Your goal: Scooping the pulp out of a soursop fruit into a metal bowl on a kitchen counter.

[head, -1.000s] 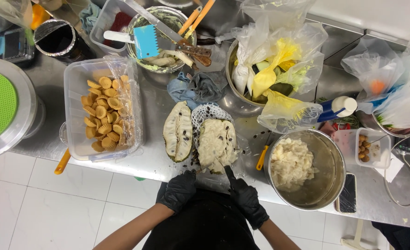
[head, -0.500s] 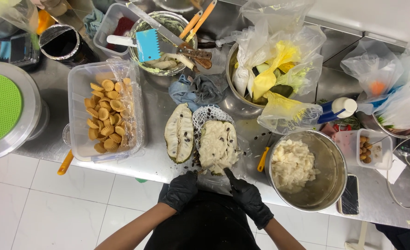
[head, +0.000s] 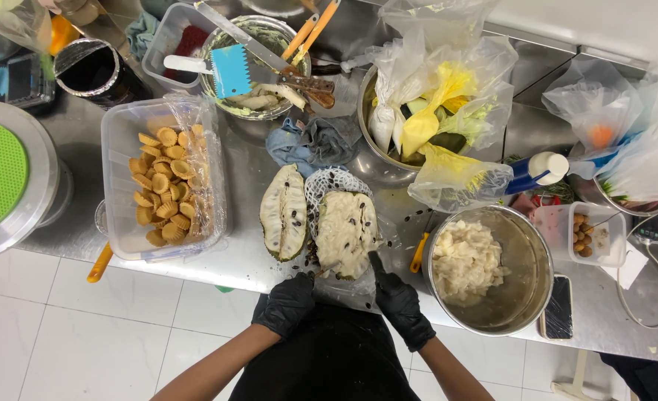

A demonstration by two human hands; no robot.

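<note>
Two halves of a cut green-skinned fruit with white flesh and dark seeds lie on the steel counter (head: 255,148). The left half (head: 284,214) lies bare; the right half (head: 346,232) rests on white foam netting (head: 327,183). Both my hands wear black gloves. My left hand (head: 289,301) is curled at the counter's near edge, by the near end of the right half; whether it holds anything is hidden. My right hand (head: 400,304) has its index finger stretched up against that half's right edge. A steel bowl (head: 531,256) of white pulp stands to the right.
A clear tub (head: 113,186) of small golden pastry shells stands at the left, beside a round green-topped steel stand (head: 39,193). Behind the fruit are a grey-blue cloth (head: 314,141), a bowl (head: 273,30) with a blue scraper and knife, and a bowl (head: 370,160) of filled piping bags. A phone (head: 558,308) lies right.
Both hands stay at the near end of the right fruit half; only the view has shifted a little.
</note>
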